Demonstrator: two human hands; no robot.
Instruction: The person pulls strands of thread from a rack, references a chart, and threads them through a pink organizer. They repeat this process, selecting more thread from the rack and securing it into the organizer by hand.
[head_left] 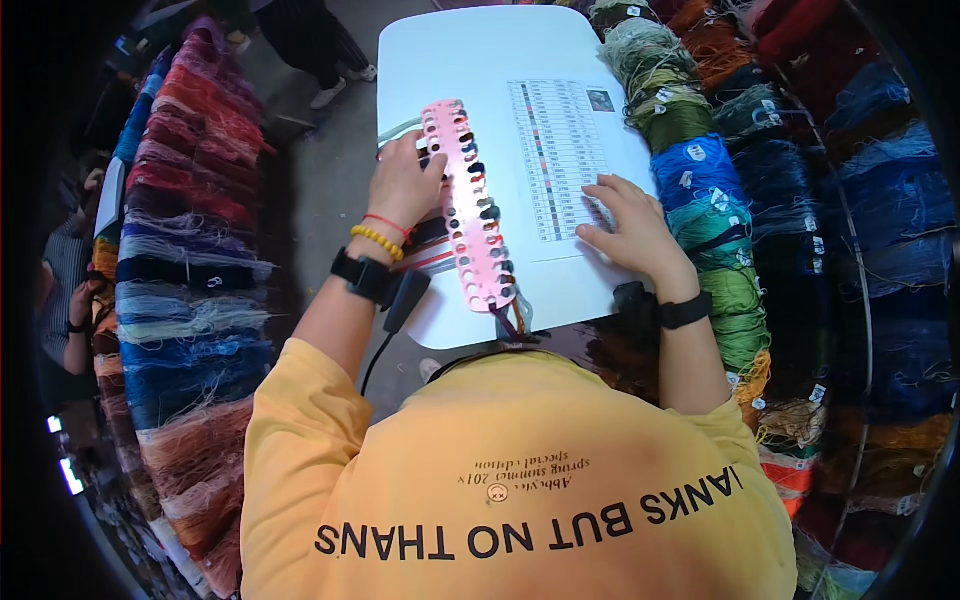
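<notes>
Touching pink strip [465, 205], printed chart [552, 160], 2 hands [404, 185]

Yellow short-sleeved T-shirt [570, 400], black lettering [560, 525], small round motif [498, 493]. Left wrist — red cord [385, 220], yellow bead bracelet [377, 241], black strap [362, 277], black module [407, 298] with cable [374, 367]. Right wrist — black strap too.

The person's 2 forearms [335, 315] reached forward, angled inward. Left hand [404, 178] sat back-up, fingers bent. Right hand [635, 225] was palm-down, fingers loosely spread, thumb pointing inward. 2 hands well apart.
</notes>
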